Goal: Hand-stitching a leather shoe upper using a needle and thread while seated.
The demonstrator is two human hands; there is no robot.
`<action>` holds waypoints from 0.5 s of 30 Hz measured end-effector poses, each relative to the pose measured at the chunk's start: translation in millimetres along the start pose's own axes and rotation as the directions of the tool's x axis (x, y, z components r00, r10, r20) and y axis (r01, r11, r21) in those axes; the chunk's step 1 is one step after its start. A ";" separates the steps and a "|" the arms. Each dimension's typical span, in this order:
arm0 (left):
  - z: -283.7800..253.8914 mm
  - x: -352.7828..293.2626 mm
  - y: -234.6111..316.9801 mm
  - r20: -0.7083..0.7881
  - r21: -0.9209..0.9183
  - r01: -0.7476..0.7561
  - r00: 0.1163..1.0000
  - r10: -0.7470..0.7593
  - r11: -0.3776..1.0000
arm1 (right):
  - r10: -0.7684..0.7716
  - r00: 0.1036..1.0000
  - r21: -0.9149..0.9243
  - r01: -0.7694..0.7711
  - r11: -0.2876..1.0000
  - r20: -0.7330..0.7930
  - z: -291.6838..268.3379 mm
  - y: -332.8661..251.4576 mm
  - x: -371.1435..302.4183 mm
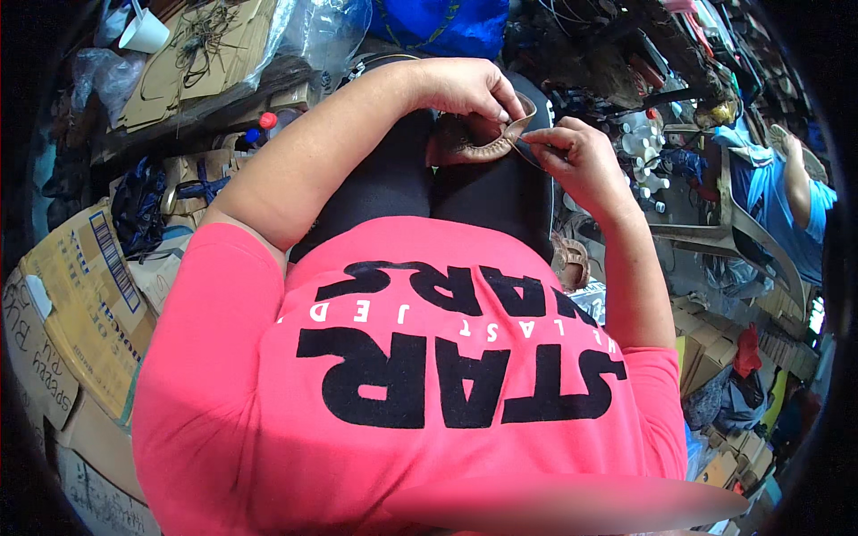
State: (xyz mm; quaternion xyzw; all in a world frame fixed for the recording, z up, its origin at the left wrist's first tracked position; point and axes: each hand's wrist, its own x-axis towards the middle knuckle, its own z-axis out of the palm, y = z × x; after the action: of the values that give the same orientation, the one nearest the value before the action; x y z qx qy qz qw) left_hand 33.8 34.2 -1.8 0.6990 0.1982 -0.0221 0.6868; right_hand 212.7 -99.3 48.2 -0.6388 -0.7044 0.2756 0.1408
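A brown leather shoe (478,154) with a puckered seam along its edge rests over my dark-clad thighs. My left hand (472,87) reaches across from above, its fingers closed on the shoe's rim. On the other side, my right hand (579,163) is closed in a pinch close to that same edge. Something thin and dark shows by its fingertips, too fine to name. Another brown shoe (572,259) lies beside my right thigh, partly hidden by my shirt and arm.
Cardboard sheets (201,76) topped by tangled brown cords lie at the far left, near a white cup (145,34). Boxes (85,308) crowd the left. A blue bag (442,27) sits ahead. White bottles (642,147), a grey chair (760,237) and another person's blue clothing (760,192) are at the right.
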 end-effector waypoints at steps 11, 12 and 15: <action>0.8 10.2 3.8 -0.023 0.123 -0.066 0.997 0.069 0.990 | -0.174 0.985 -0.014 0.174 0.985 0.015 -0.9 6.8 18.3; -0.4 11.3 3.4 -0.004 0.145 -0.075 0.997 0.076 0.987 | -0.175 0.984 -0.015 0.175 0.984 0.015 0.2 10.8 18.7; -5.0 10.3 1.2 0.049 0.183 -0.102 0.994 0.095 0.978 | -0.082 0.993 0.273 0.056 0.960 0.086 2.3 29.5 17.9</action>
State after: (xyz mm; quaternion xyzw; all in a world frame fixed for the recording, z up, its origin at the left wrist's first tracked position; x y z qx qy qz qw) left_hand 42.5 41.7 -3.4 0.7683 0.1466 -0.0205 0.6227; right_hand 233.1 -81.4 26.8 -0.5746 -0.6882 0.3942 0.2020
